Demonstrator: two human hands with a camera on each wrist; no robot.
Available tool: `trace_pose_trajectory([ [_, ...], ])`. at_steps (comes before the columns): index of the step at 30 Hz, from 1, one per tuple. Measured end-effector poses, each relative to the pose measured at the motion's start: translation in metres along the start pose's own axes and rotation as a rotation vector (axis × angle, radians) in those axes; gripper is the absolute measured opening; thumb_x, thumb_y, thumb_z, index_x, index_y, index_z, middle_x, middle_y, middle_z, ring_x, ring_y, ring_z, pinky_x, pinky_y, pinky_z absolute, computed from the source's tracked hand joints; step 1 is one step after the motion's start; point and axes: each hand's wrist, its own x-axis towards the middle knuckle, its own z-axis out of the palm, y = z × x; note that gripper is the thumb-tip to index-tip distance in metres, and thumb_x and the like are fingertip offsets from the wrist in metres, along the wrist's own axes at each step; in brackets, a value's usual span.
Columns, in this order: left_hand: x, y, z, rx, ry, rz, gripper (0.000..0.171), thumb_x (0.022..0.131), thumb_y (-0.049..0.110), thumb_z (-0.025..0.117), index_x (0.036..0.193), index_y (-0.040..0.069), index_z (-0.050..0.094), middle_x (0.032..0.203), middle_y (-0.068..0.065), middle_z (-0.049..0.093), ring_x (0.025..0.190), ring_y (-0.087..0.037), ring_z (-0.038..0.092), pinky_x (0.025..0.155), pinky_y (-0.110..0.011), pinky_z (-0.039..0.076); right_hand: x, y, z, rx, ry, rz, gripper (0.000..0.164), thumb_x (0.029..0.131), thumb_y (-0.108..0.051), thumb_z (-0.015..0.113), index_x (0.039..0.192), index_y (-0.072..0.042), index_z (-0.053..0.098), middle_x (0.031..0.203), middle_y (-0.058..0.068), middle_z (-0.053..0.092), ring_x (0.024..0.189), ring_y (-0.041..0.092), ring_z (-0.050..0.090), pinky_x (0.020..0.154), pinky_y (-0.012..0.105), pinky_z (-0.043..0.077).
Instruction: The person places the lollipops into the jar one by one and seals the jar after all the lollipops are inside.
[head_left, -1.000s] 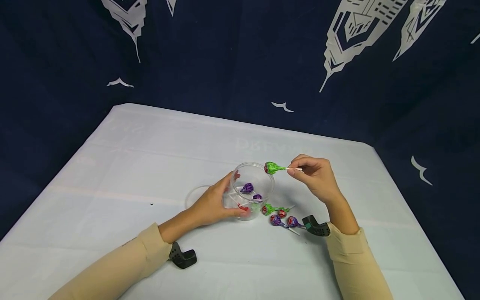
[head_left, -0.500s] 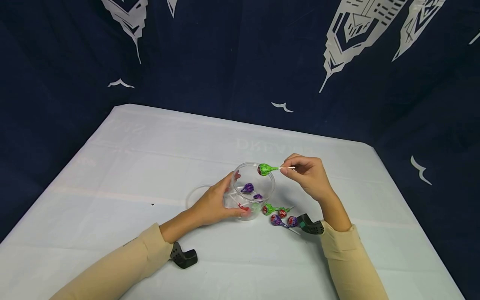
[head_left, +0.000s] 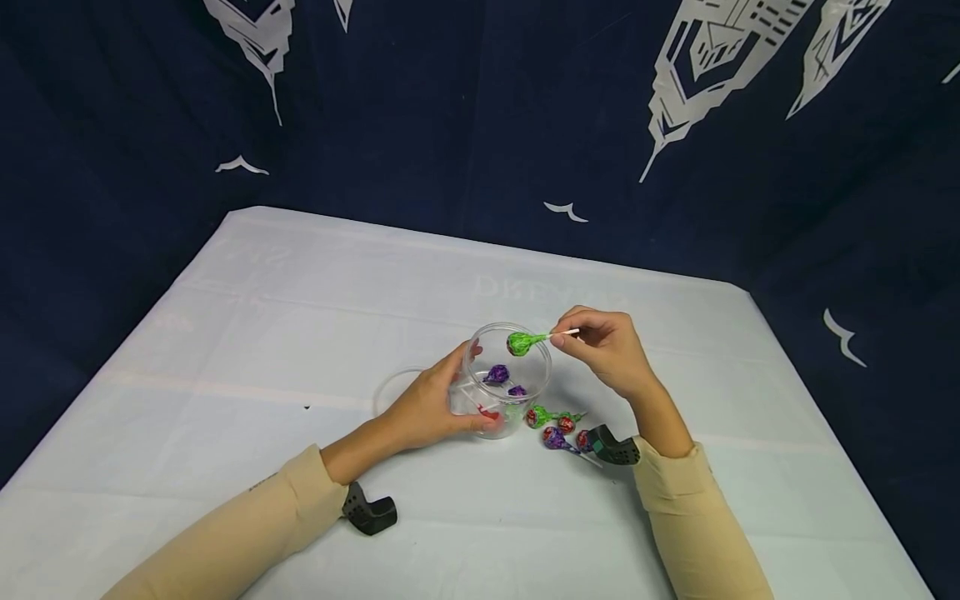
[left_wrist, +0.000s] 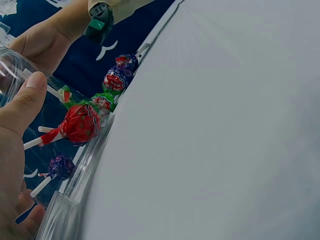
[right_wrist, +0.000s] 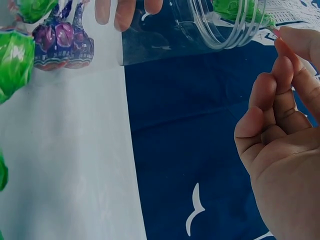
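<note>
My left hand [head_left: 427, 410] grips a clear plastic jar [head_left: 459, 398] from its left side, thumb in front and fingers behind. Inside the jar lie purple-wrapped lollipops [head_left: 497, 375], and in the left wrist view a red-wrapped lollipop [left_wrist: 81, 123] shows through the wall near the base. Between thumb and fingertips, my right hand [head_left: 609, 350] pinches the white stick of a green-wrapped lollipop [head_left: 519, 343]. The head of that lollipop is at the jar's mouth, and the right wrist view has it within the threaded rim [right_wrist: 225, 40].
Several loose lollipops [head_left: 553, 437] in green, red and purple wrappers lie on the white tablecloth [head_left: 337, 317], right of the jar. A clear round lid [head_left: 378, 392] lies behind my left hand, partly covered. A dark blue curtain [head_left: 450, 125] hangs beyond the table.
My right hand has moved left with the green lollipop, taking its head from the jar's right rim to over the opening. My left hand and the jar have stayed in place.
</note>
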Motion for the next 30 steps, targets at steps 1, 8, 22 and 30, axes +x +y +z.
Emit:
trace_pose_trajectory([
  [1,0.0001,0.0000,0.0000,-0.001,0.001,0.003,0.110,0.074,0.037,0.089,0.157,0.013,0.022,0.143,-0.014,0.049,0.123,-0.027,0.054,0.103,-0.044,0.044,0.0005,-0.0004,0.0008,0.001,-0.003,0.002,0.002,0.089,0.000,0.072,0.087,0.000,0.073,0.085,0.004,0.067,0.080,0.015,0.056,0.067,0.022,0.049],
  [8,0.0004,-0.0010,0.0003,-0.006,0.007,0.022,0.109,0.073,0.037,0.089,0.157,0.010,0.024,0.142,-0.013,0.050,0.121,-0.026,0.054,0.102,-0.044,0.045,0.0031,-0.0003,0.0056,0.035,-0.028,0.020,0.009,0.088,0.001,0.073,0.090,0.009,0.071,0.088,0.003,0.068,0.081,0.016,0.057,0.070,0.024,0.050],
  [22,0.0003,-0.0017,-0.0002,0.004,0.008,0.026,0.109,0.073,0.038,0.089,0.157,0.011,0.024,0.143,-0.013,0.049,0.121,-0.025,0.055,0.103,-0.044,0.045,-0.0007,0.0060,0.0013,0.065,0.003,0.016,0.022,0.088,-0.005,0.074,0.091,0.016,0.068,0.088,0.007,0.069,0.080,0.015,0.059,0.070,0.023,0.051],
  [30,0.0005,-0.0013,0.0000,0.009,0.007,0.012,0.111,0.072,0.040,0.089,0.157,0.012,0.023,0.145,-0.013,0.048,0.121,-0.026,0.055,0.103,-0.045,0.044,-0.0035,0.0060,0.0000,0.074,0.004,0.026,0.014,0.088,-0.007,0.076,0.089,0.006,0.073,0.087,0.007,0.069,0.080,0.015,0.060,0.071,0.023,0.052],
])
